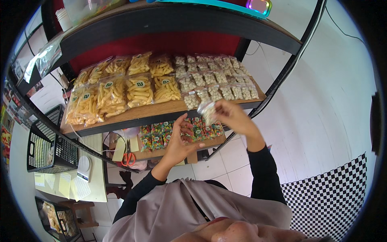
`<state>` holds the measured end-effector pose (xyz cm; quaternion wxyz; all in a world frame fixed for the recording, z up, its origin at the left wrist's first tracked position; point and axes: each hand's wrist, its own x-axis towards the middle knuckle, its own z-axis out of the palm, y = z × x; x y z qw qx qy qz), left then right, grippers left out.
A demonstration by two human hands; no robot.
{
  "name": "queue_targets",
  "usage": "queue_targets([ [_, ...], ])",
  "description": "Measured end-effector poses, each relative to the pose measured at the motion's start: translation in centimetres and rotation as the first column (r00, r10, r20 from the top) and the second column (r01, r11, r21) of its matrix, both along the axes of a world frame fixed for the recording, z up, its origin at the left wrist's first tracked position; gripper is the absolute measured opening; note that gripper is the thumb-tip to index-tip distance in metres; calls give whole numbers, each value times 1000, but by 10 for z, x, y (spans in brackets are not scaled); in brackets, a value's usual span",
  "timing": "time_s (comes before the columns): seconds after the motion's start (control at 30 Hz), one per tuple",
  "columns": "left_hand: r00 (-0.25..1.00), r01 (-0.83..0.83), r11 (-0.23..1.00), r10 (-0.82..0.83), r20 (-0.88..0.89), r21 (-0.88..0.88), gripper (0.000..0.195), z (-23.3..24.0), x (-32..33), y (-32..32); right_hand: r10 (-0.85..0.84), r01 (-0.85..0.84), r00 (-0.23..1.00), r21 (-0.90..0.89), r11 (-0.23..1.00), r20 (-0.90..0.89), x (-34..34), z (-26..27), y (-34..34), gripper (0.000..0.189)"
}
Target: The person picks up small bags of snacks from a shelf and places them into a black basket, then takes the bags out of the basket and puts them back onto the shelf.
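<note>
My right hand [231,116] grips a small clear bag of whitish pieces [208,114], slightly blurred, at the front edge of the wooden shelf [145,112]. To its left, my left hand [180,140] is raised with fingers apart and nothing in it, in front of the lower shelf. Rows of similar small bags of whitish pieces [214,77] lie on the shelf's right half. Larger clear bags of yellow stick snacks [139,90] with round stickers fill the left half. Bags of multicoloured pieces [157,140] lie on the lower shelf, partly hidden behind my left hand.
Orange-handled scissors [128,158] hang at the lower shelf's left end. Black plastic baskets [53,145] and a white scale [84,168] stand at the left. Above runs the upper shelf's dark edge [169,24]; a dark metal upright [279,78] stands on the right.
</note>
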<state>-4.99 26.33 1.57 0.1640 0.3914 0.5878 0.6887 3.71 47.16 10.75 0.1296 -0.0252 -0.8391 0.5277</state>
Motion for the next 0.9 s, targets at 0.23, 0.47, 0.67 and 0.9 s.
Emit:
queue_targets([
  [0.23, 1000, 11, 997, -10, 10, -81, 74, -12, -1, -2, -420, 427, 887, -10, 904, -194, -19, 52, 108, 33],
  [0.47, 997, -12, 996, 18, 74, -85, 65, -25, -3, -10, -474, 501, 865, 261, 825, -163, -58, 16, 177, 39],
  [0.67, 982, -78, 993, 91, 165, -85, 61, -41, -6, -16, -467, 468, 876, 446, 762, -121, -66, 3, 175, 34],
  [0.9, 971, -140, 982, 162, 177, -128, 59, -48, -5, -22, -429, 480, 876, 484, 732, -219, -56, 18, 143, 26],
])
